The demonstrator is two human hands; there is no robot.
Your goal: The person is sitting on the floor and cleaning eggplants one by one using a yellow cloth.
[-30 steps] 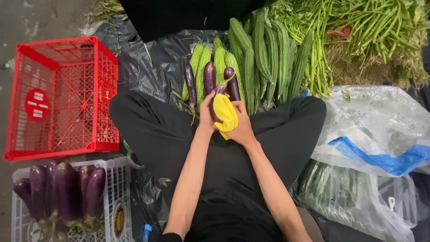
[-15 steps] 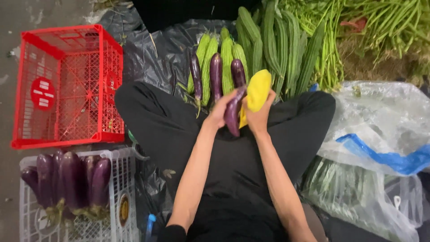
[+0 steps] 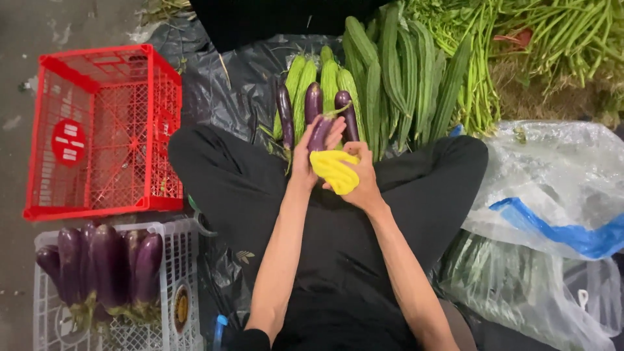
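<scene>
On the left, far: red crate (image 3: 97, 130) stands on the ground, nothing showing inside.
On the left, near: white crate (image 3: 117, 325) holds a row of purple eggplants (image 3: 104, 266) lying side by side.
Middle, left hand (image 3: 305, 156): it grips one eggplant (image 3: 320, 133) over the lap, fingers wrapped around it.
Middle, right hand (image 3: 361, 182): it is closed on a yellow cloth (image 3: 333, 170) and presses it against the near end of that eggplant.
What changed: a moment ago the eggplant lay lower, beside the cloth; now its tip points up and away, and the cloth sits under it. It looks like the wiping has moved to the bottom end.
Middle, far: three more eggplants (image 3: 312, 104) lie on black plastic sheet (image 3: 221, 84), next to pale green gourds (image 3: 328, 84).
Right, far: long dark green gourds (image 3: 403, 71) and green beans (image 3: 552, 32).
Right, near: clear plastic bags (image 3: 552, 195) with greens inside.
</scene>
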